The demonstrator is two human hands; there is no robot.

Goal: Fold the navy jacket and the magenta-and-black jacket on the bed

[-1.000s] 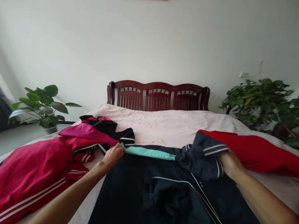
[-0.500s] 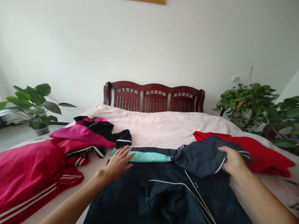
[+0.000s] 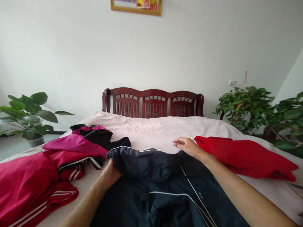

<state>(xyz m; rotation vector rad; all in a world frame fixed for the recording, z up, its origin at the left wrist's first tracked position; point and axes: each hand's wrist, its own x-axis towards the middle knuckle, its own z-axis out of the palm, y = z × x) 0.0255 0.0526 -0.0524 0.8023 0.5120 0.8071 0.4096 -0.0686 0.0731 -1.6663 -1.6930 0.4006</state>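
Note:
A dark navy jacket (image 3: 127, 195) with white piping lies spread in front of me on the bed. One sleeve (image 3: 146, 162) is folded across its top and hides the turquoise strip there. At the left end of that sleeve, my left hand (image 3: 112, 175) is closed round the cloth, its fingers partly hidden under the fabric. My right hand (image 3: 187, 146) hovers at the jacket's upper right corner, fingers loosely bent and apart, with nothing in them.
Red and magenta-black clothes (image 3: 28, 183) lie heaped on the left. A folded red garment (image 3: 246, 157) rests on the right. The pink bedspread (image 3: 151, 132) runs back to a dark wooden headboard (image 3: 153, 101). Potted plants (image 3: 246, 107) stand at both sides.
The sleeve has been brought from the right across the jacket's top to the left. My right hand has let go of it and my left hand has taken hold of its end.

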